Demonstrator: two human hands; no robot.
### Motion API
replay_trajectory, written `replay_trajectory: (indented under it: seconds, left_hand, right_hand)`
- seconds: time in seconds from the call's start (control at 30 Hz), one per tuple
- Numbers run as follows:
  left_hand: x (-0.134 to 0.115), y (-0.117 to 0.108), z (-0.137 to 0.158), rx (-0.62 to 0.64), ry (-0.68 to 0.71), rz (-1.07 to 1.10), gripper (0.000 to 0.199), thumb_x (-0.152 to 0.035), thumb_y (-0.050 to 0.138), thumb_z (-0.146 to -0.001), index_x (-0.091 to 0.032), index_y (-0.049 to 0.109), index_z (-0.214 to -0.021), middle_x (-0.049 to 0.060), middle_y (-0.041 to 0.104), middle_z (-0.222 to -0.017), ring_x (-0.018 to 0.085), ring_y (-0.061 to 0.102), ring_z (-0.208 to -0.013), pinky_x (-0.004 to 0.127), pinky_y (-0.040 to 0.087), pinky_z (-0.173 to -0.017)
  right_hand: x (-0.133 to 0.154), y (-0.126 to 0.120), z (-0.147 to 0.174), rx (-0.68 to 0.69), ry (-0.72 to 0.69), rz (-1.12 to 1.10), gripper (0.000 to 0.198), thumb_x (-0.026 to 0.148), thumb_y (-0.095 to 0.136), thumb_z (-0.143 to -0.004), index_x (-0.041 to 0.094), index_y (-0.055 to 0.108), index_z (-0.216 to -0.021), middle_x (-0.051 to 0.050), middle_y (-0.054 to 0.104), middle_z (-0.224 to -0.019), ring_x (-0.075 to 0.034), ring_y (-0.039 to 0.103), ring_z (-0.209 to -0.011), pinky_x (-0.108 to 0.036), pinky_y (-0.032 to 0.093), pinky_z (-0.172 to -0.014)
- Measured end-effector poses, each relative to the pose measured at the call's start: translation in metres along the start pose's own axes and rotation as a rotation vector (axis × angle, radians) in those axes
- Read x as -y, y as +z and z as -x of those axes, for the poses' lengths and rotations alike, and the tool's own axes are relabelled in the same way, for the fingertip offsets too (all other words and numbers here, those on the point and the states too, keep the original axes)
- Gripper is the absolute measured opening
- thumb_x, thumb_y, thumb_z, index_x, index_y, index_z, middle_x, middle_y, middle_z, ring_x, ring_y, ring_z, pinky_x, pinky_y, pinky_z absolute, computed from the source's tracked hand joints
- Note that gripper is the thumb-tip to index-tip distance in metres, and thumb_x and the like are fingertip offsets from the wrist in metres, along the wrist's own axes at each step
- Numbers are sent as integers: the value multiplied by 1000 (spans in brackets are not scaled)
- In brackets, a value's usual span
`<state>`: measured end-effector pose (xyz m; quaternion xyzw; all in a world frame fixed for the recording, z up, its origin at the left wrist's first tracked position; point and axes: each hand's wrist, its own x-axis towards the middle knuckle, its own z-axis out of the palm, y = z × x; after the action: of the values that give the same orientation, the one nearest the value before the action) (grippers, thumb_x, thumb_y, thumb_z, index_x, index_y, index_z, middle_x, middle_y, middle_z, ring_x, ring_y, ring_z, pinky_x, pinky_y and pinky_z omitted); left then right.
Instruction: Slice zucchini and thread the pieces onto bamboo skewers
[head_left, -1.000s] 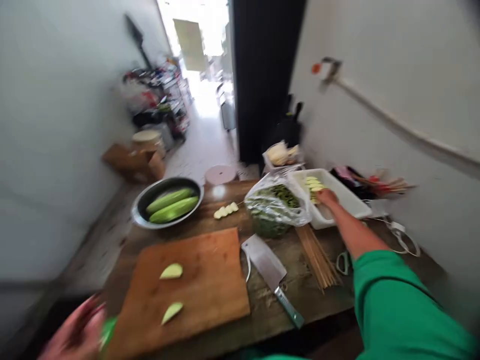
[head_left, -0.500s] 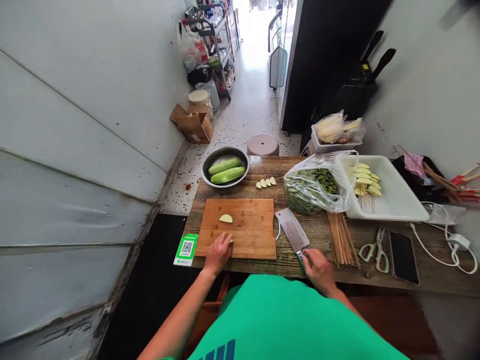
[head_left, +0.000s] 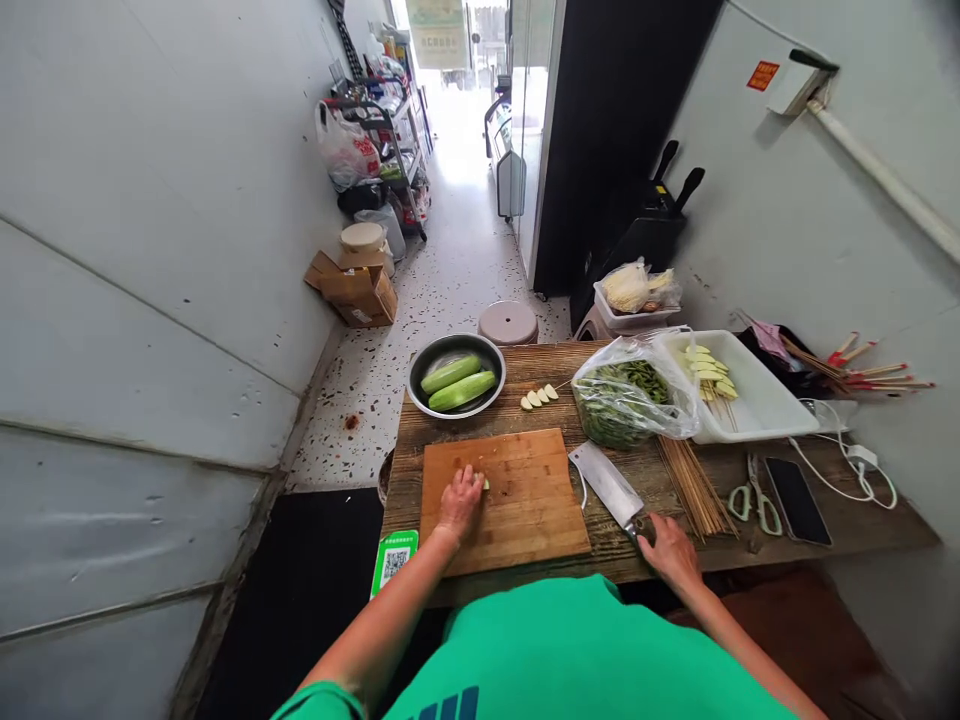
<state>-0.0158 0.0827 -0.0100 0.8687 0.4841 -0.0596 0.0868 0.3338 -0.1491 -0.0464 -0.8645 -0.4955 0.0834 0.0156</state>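
Note:
My left hand (head_left: 460,503) is on the wooden cutting board (head_left: 525,520), its fingers closed over a pale green zucchini slice (head_left: 486,485). Only the slice's edge shows past the fingertips. To the right of the board lies a cleaver (head_left: 609,482), flat on the table with its handle toward me. Beside that handle is my right hand (head_left: 670,550), its thumb and fingers apart, at most touching the handle's end. Behind the board, several zucchini pieces (head_left: 540,397) sit in a row on a skewer. A metal bowl (head_left: 495,390) holds two whole zucchini (head_left: 463,390).
A plastic bag of green vegetables (head_left: 626,395) stands beside a white tray (head_left: 772,400) with skewered slices. Bamboo skewers (head_left: 697,490), scissors (head_left: 756,500) and a phone (head_left: 798,502) lie at the right. A green QR card (head_left: 394,560) is at the board's left corner.
My left hand has moved forward over the board and covers where the farther slice lay. My right hand has loosened from the cleaver's handle and shifted slightly right. The camera view has tilted up.

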Motion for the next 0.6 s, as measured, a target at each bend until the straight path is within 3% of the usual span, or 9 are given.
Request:
replay_trajectory:
  seconds: [0.17, 0.3, 0.47, 0.53, 0.6]
  left_hand:
    - [3, -11, -25, 79, 6, 56, 28, -4, 34, -82, -13, 56, -97, 15, 55, -98, 24, 49, -95, 35, 46, -75]
    - [-21, -15, -53, 96, 106, 154, 24, -3, 37, -80, -14, 56, -91, 13, 54, -95, 22, 49, -94, 33, 44, -78]
    - [-68, -22, -92, 79, 257, 317, 18, -8, 46, -79, -18, 57, -89, 9, 56, -96, 21, 51, -94, 31, 42, -81]
    - [-72, -32, -105, 51, 282, 374, 13, -13, 52, -77, -20, 58, -86, 7, 58, -94, 20, 52, -92, 29, 42, -83]
    - [-60, -47, -121, -4, 265, 410, 9, -18, 54, -77, -21, 59, -84, 7, 58, -94, 20, 52, -93, 29, 40, -86]
  right_hand:
    - [18, 10, -1, 76, -30, -17, 36, 21, 53, -74, 13, 53, -109, -11, 61, -92, -24, 59, -90, -31, 43, -76]
    - [21, 13, -4, 96, -82, -83, 47, 15, 52, -72, 12, 45, -118, -13, 60, -101, -24, 57, -95, -30, 42, -80]
    - [3, 9, 3, 83, 31, -85, 53, 20, 48, -70, 11, 41, -122, -14, 63, -89, -28, 60, -87, -34, 46, -74]
    - [-7, 5, 11, 52, 92, -122, 52, 23, 45, -70, 14, 41, -121, -12, 64, -84, -29, 62, -81, -36, 47, -69]
    - [-15, -1, 21, 28, 125, -196, 48, 26, 42, -71, 19, 44, -118, -9, 66, -80, -28, 64, -73, -36, 49, -62]
